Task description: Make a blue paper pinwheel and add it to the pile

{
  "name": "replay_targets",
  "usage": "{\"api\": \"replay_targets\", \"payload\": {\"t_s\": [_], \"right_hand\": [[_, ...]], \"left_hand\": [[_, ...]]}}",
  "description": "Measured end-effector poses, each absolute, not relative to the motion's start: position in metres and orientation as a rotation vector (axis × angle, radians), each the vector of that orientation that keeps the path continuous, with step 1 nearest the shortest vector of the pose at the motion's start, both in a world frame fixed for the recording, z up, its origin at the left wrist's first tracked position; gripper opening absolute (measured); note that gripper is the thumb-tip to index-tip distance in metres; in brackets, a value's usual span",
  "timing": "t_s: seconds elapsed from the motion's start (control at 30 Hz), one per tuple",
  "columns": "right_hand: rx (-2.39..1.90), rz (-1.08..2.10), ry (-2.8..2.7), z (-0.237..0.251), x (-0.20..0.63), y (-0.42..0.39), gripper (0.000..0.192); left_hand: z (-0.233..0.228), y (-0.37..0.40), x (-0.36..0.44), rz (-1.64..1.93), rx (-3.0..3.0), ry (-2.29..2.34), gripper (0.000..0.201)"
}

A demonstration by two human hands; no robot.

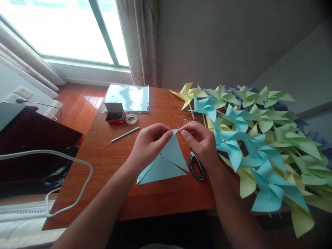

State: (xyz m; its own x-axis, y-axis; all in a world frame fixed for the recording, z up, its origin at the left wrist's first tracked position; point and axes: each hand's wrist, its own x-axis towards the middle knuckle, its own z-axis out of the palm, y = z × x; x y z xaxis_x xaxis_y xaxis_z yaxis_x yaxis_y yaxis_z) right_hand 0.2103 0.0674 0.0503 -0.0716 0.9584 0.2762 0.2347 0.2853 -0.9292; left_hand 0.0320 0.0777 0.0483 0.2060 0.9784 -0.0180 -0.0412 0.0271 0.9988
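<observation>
My left hand (149, 143) pinches a folded corner of a light blue cut paper square (166, 162) above the wooden table (109, 162). My right hand (201, 141) meets it at the same raised tip, holding what looks like a thin pin against the paper. The rest of the sheet hangs down in triangular flaps that touch the table. Black-handled scissors (196, 167) lie just below my right hand.
A heap of finished blue, green and yellow paper pinwheels (261, 141) fills the right side. A light blue stick (125, 134), a tape roll (131, 119), a small open box (114, 113), a plastic folder (128, 98) and scattered small beads (183, 117) lie behind my hands. A white cable (72, 183) loops at left.
</observation>
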Motion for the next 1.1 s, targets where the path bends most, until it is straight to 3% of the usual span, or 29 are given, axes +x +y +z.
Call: {"api": "replay_targets", "payload": {"t_s": [0.17, 0.53, 1.1], "right_hand": [[-1.194, 1.066, -1.527, 0.042, 0.208, 0.067, 0.007], [-1.189, 0.976, -1.557, 0.038, 0.207, 0.069, 0.004], [-1.162, 1.161, -1.444, 0.04, 0.207, 0.069, 0.014]], "left_hand": [[0.047, 0.077, 0.032, 1.07, 1.259, 1.04, 0.014], [0.049, 0.078, 0.03, 0.984, 1.34, 1.035, 0.014], [0.048, 0.077, 0.031, 0.973, 1.369, 1.05, 0.02]]}}
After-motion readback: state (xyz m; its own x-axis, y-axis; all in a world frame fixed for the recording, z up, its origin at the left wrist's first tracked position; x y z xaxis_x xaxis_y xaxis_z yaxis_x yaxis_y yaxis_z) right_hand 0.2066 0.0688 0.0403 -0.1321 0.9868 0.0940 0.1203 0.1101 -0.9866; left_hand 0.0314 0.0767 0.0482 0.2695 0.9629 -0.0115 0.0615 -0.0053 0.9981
